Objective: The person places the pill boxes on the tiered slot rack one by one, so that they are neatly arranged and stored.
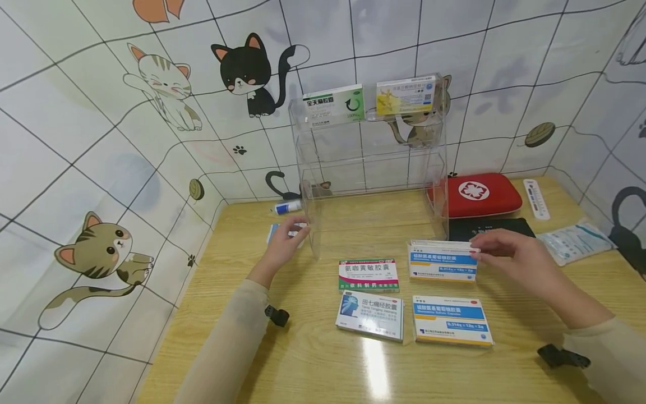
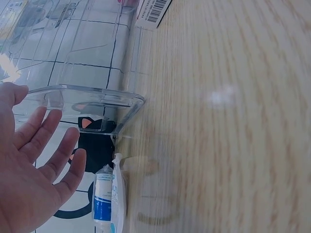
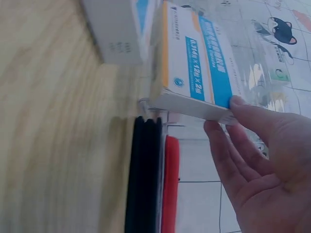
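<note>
Pinching the right end of a blue-and-white medicine box [image 1: 442,261] between thumb and fingertips, the right hand [image 1: 510,258] keeps a narrow grip on it, tilted up off the wooden counter [image 1: 313,359] just in front of the clear acrylic shelf [image 1: 368,168]. The left hand [image 1: 285,241], fingers spread wide and holding nothing, hovers beside the shelf's left wall, near a small white-and-blue packet [image 2: 116,194].

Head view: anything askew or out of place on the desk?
One thing: the blue-and-white box under the right hand is lifted at its right end, fingertips on that edge, while the other three boxes lie flat. A small tube lies on its side behind the clear acrylic shelf. Nothing spilled or damaged.
</note>
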{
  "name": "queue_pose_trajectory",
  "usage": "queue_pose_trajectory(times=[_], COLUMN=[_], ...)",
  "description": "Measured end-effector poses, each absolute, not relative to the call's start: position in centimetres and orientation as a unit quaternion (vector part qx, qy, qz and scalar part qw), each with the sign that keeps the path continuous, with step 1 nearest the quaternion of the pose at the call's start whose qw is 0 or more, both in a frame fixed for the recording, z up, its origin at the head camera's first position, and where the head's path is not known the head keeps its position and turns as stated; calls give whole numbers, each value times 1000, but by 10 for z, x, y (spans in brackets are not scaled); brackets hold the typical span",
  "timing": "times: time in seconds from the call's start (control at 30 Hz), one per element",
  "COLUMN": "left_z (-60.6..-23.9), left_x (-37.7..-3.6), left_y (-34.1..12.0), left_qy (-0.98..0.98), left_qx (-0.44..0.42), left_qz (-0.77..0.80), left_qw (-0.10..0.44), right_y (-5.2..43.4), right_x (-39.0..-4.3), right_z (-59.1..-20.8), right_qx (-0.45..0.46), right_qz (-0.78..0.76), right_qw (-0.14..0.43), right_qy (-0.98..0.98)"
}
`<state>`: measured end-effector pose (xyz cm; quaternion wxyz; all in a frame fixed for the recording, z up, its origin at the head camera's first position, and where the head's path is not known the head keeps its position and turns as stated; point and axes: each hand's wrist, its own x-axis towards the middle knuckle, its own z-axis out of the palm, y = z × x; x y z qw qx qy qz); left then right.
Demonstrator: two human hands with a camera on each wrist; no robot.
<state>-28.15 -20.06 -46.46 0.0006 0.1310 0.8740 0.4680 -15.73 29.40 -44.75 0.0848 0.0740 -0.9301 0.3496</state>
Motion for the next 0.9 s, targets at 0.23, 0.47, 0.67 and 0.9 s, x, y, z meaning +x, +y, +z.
queue_pose_trajectory(times=[0.23,0.47,0.67,0.9], left_z=[-463,-461,-462,-464], left_x=[-282,-283,-286,-284], left_y=[-200,-204,-206,-203], left_qy=[870,871,869,870], left_qx=[133,137,143,141], left_qz=[475,473,473,473], left_qw=[7,0,0,3], right_y=[275,246,213,179], right_x=[-173,-206,-238,-279], right_z=[-420,-377,-336,-303], right_qx=[95,125,131,133], right_qz=[368,373,402,503], right_qw=[171,240,261,282], right_qy=[-909,-888,-868,-806])
